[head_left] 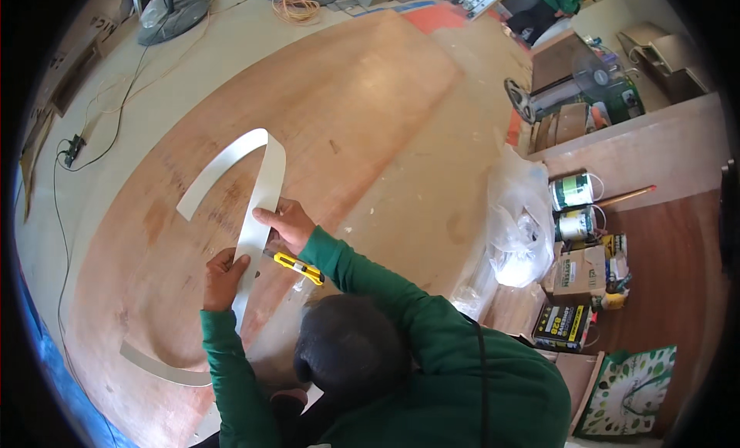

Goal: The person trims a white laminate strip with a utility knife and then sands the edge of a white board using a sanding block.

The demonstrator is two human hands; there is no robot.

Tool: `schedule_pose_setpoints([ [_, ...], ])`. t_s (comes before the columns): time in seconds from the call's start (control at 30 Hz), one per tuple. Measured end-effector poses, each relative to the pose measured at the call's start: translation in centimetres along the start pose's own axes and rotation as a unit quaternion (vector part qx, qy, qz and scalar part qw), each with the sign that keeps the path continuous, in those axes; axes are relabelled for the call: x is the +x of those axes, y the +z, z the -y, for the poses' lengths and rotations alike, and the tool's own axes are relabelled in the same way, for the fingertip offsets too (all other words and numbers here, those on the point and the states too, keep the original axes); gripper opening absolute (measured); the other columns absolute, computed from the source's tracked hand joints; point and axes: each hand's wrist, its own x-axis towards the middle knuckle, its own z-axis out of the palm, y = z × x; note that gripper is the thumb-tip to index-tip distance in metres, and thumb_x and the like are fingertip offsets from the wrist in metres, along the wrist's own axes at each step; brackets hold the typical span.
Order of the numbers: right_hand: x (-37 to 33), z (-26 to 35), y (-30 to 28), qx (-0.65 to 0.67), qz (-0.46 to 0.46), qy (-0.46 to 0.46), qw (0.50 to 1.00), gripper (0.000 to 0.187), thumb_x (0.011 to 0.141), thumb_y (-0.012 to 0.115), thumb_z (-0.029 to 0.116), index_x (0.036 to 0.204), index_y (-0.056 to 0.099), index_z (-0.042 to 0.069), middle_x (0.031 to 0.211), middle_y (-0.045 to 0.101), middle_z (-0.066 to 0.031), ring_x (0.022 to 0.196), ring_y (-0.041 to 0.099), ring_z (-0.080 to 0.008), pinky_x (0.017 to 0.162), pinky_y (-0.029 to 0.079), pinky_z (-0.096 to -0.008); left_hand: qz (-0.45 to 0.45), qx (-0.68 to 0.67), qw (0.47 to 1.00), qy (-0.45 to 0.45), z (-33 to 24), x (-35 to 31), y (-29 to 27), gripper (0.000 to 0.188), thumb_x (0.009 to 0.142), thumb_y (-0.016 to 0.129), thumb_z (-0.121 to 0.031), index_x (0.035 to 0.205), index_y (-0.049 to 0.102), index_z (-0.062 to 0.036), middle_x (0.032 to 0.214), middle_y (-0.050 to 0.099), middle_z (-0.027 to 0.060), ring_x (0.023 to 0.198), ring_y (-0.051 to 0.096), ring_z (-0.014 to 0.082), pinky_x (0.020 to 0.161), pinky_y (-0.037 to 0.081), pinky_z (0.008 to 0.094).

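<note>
A long white, flexible flat strip (266, 178) loops over the large plywood sheet (347, 86). My left hand (223, 278) pinches it low down, thumb on top. Slightly higher along the same strip, my right hand (287, 226) is closed on its right edge, with the thumb across its face. The strip's far end bends back to the left. Another length, greyish (162, 369), curves out on the left of my left forearm; whether it joins the held part is hidden. A yellow utility knife (299, 268) is just below my right hand, apparently lying on the surface.
At right stand a clear plastic bag (520, 224), paint cans (574, 191), a cardboard box (578, 272) and a black box (563, 325). Cables and a power socket (73, 151) lie on the floor at left. Another person (551, 13) is at the far right.
</note>
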Motion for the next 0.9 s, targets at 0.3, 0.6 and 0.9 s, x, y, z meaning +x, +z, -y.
schedule_pose_setpoints([
  [0.3, -2.5, -1.1, 0.7, 0.161, 0.156, 0.307, 0.925, 0.023, 0.094, 0.056, 0.028, 0.104, 0.061, 0.009, 0.080, 0.060, 0.0018, 0.057, 0.048, -0.0043, 0.044, 0.034, -0.0176, 0.059, 0.048, 0.987, 0.142, -3.8, -2.2, 1.9, 0.017, 0.085, 0.066, -0.004, 0.100, 0.068, 0.0033, 0.088, 0.068, 0.0038, 0.080, 0.058, 0.0082, 0.072, 0.048, 0.0247],
  [0.6, -4.2, 2.5, 3.0, -0.309, 0.004, -0.254, 0.917, 0.025, 0.083, 0.070, 0.009, 0.105, 0.063, 0.000, 0.091, 0.067, -0.0117, 0.080, 0.066, -0.0184, 0.071, 0.053, -0.0310, -0.117, 0.072, 0.990, 0.020, -1.9, -1.2, 2.9, 0.015, 0.082, 0.067, -0.011, 0.085, 0.070, 0.0033, 0.066, 0.067, 0.0077, 0.061, 0.061, 0.0122, 0.056, 0.048, 0.0295],
  [0.9, -1.3, -0.6, 0.5, -0.163, -0.074, -0.007, 0.984, 0.027, 0.087, 0.066, 0.017, 0.100, 0.063, -0.005, 0.089, 0.067, -0.0100, 0.074, 0.066, -0.0178, 0.063, 0.052, -0.0324, -0.096, 0.104, 0.988, 0.055, 2.4, -1.0, 0.6, 0.020, 0.082, 0.068, -0.013, 0.090, 0.069, 0.0046, 0.066, 0.065, 0.0060, 0.062, 0.057, 0.0097, 0.057, 0.047, 0.0291],
])
